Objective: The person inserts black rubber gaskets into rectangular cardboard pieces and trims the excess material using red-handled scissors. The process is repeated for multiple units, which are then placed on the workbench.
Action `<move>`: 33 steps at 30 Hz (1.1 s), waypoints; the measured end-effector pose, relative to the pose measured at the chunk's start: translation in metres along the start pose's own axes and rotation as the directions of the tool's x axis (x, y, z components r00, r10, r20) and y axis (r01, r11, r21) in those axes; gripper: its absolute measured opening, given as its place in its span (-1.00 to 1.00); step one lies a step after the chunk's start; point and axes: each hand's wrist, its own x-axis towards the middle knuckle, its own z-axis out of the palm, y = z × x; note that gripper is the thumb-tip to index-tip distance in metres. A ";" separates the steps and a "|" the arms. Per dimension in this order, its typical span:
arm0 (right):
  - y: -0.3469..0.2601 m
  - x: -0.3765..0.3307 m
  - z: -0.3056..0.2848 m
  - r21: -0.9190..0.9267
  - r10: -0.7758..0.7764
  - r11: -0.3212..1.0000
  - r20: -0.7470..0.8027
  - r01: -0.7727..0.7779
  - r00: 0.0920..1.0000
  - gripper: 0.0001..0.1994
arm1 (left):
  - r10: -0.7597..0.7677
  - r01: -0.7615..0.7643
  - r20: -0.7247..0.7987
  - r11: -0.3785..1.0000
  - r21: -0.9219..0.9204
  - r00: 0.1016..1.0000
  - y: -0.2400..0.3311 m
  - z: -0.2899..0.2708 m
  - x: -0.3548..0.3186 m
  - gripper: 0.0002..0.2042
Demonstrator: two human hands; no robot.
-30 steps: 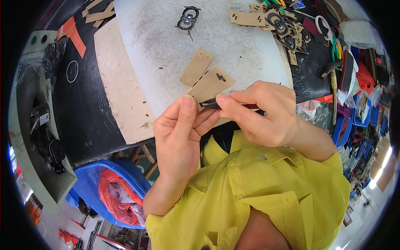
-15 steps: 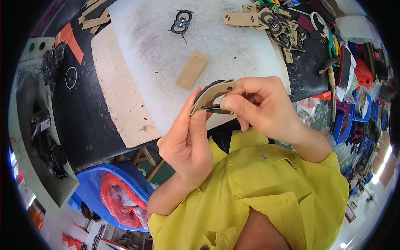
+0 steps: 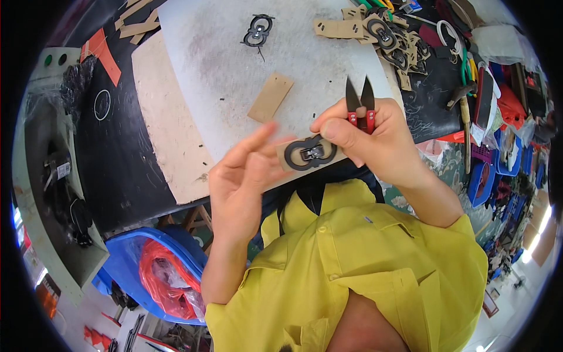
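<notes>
Between finger and thumb, my right hand (image 3: 375, 138) grips a tan strip fitted with a black double-ring buckle (image 3: 312, 154); the buckle side is turned up. The same hand also holds red-handled thread snips (image 3: 361, 111), whose two dark blades stand apart and point away from me. Close to the strip's left end is my left hand (image 3: 243, 182), its fingers spread and partly blurred; it does not appear to grip the strip. Beyond my hands, a plain tan strip (image 3: 271, 97) lies on the white work sheet (image 3: 217, 64). Another black buckle (image 3: 258, 30) rests farther off on that sheet.
A heap of tan strips with black buckles (image 3: 384, 35) covers the far right of the table. A hammer (image 3: 464, 102) lies by the right edge. More tan strips (image 3: 139, 28) are at far left. Below the table stands a blue bin (image 3: 132, 264) with red plastic bags.
The bent strip has been straightened and turned buckle side up. My left hand has let go and drawn back left. The snips in my right hand now point away from me.
</notes>
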 end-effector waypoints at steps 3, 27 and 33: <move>-0.003 0.001 0.002 0.164 0.124 0.978 0.046 -0.130 0.991 -0.70 | -0.126 0.128 0.065 0.992 -0.022 0.990 0.003 -0.001 -0.001 -0.75; 0.009 0.003 0.006 -0.419 -0.565 0.674 0.239 0.609 0.790 -0.64 | 0.067 -0.069 0.018 0.992 0.102 0.998 -0.004 0.008 -0.012 -0.85; -0.011 0.000 -0.003 0.102 0.101 0.988 0.131 -0.115 0.986 -0.73 | 0.369 -0.373 0.092 0.836 0.402 0.925 -0.001 0.015 -0.007 -0.67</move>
